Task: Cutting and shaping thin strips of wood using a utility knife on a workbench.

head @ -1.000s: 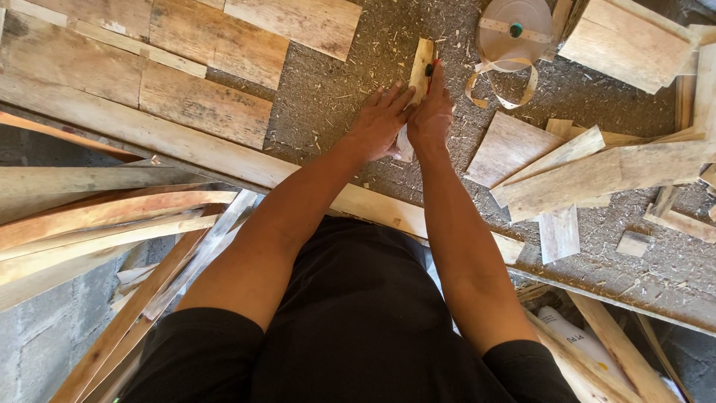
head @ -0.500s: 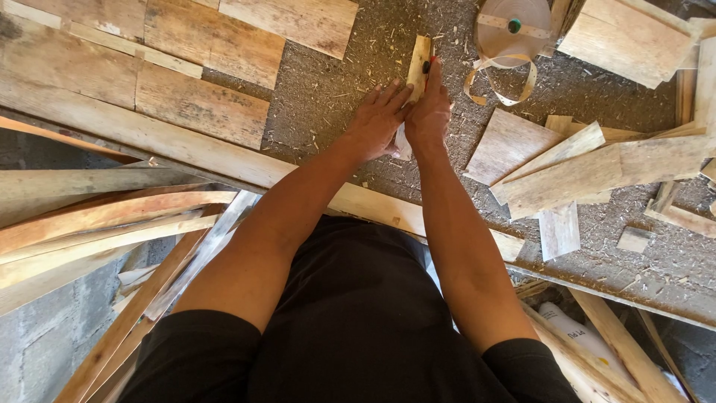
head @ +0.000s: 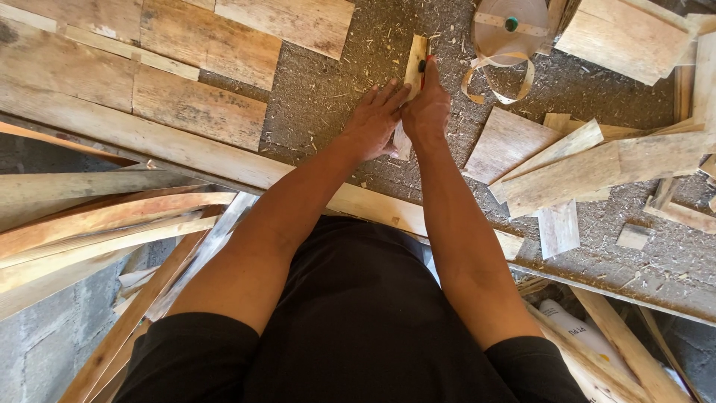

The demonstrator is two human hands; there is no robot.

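A narrow pale wooden strip point(head: 415, 58) lies on the sawdust-covered bench point(head: 321, 97), pointing away from me. My left hand point(head: 375, 121) rests flat beside and partly on the strip's near part, fingers stretched out. My right hand point(head: 426, 112) is closed over the strip, gripping a small red and black tool point(head: 423, 69) against the wood. The middle of the strip is hidden under both hands; its near end point(head: 401, 146) shows below them.
Wooden boards point(head: 201, 112) lie at the left of the bench, and offcuts point(head: 567, 164) are piled at the right. A roll of paper tape point(head: 507, 30) sits at the far edge. Long slats point(head: 97, 231) lean at my lower left.
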